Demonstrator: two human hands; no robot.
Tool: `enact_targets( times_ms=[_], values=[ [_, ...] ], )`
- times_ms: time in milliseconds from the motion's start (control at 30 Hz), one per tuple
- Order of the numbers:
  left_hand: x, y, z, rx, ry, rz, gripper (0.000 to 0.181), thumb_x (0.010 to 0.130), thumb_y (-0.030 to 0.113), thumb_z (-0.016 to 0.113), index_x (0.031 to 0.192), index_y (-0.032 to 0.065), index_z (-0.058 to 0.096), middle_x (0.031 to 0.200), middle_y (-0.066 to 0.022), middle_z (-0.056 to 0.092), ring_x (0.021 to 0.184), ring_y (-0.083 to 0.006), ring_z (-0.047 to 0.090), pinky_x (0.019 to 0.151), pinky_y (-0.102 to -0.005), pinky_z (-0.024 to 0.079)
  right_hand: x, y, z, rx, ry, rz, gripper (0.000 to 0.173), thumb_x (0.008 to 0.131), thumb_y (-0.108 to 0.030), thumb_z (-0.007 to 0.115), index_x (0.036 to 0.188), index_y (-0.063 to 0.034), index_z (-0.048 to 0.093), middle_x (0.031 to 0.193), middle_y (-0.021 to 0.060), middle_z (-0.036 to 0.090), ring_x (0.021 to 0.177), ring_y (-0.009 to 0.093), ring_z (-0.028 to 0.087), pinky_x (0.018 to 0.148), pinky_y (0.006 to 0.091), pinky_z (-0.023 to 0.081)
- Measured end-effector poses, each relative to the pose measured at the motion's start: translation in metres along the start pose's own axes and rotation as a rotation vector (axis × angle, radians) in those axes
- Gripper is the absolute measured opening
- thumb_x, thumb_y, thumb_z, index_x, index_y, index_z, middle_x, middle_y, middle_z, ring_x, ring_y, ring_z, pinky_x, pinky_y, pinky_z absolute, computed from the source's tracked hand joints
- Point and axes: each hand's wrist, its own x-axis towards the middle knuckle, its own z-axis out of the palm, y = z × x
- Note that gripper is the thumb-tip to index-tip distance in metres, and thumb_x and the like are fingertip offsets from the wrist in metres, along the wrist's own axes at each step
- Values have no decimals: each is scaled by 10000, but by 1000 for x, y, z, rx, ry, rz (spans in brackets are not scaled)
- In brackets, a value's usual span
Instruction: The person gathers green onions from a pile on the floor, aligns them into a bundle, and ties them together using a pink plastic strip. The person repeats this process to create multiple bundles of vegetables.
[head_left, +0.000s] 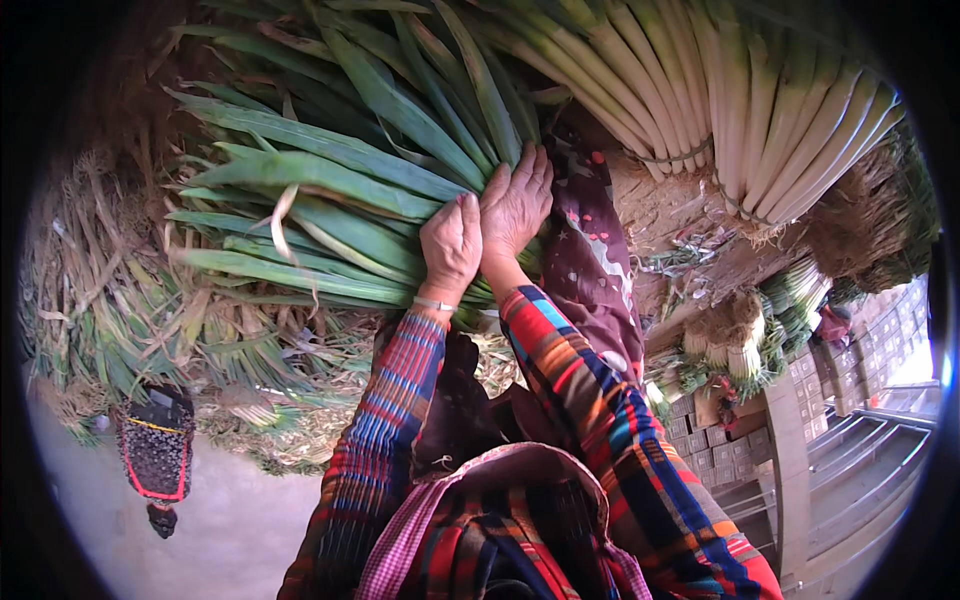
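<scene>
My left hand (451, 238) and my right hand (519, 199) lie side by side on a large bunch of green leek or scallion leaves (322, 176), around where they gather together. The leaves fan out to the left and upward from my hands. My right hand presses flat with its fingers stretched upward along the bunch. My left hand has its fingers curled down against the leaves, its fingertips hidden. Just right of the bunch is my knee in dark patterned cloth (589, 255).
Tied bundles of white stalks (780, 127) stand at the upper right. Loose stalks with roots (90, 247) are heaped at the left. A person (159, 450) is at the lower left. More bundles (742, 352), stacked boxes (724, 454) and metal rails (862, 450) are at the right.
</scene>
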Motion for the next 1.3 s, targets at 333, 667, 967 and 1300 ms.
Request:
enact_targets(
  times_ms=[333,667,967,1300],
  values=[
    [22,82,20,316,-419,319,327,907,244,453,1114,-2,517,1152,-165,514,1118,-279,465,940,-388,304,-10,6,-22,129,-39,-48,528,895,-285,466,1339,-22,356,1358,173,387,1264,349,336,1033,425,278],
    [181,-13,101,891,-806,364,242,806,194,495,806,104,720,834,-107,679,865,-283,642,794,-432,488,-9,7,-27,218,-180,-33,502,879,-230,442,1330,-19,378,1376,158,382,1286,335,320,1038,435,247],
    [165,-18,50,970,-786,337,299,823,213,440,851,87,710,927,-143,672,903,-290,637,860,-437,431,-37,12,-31,169,-156,-152,482,882,-259,458,1308,-39,410,1356,159,401,1281,326,336,1034,445,253],
    [165,-35,37,965,-752,354,265,799,203,470,795,90,710,849,-142,675,823,-301,652,763,-426,468,78,85,13,451,-150,-72,285,918,-189,451,1066,28,561,913,226,619,821,296,601,753,354,455]
  ],
)
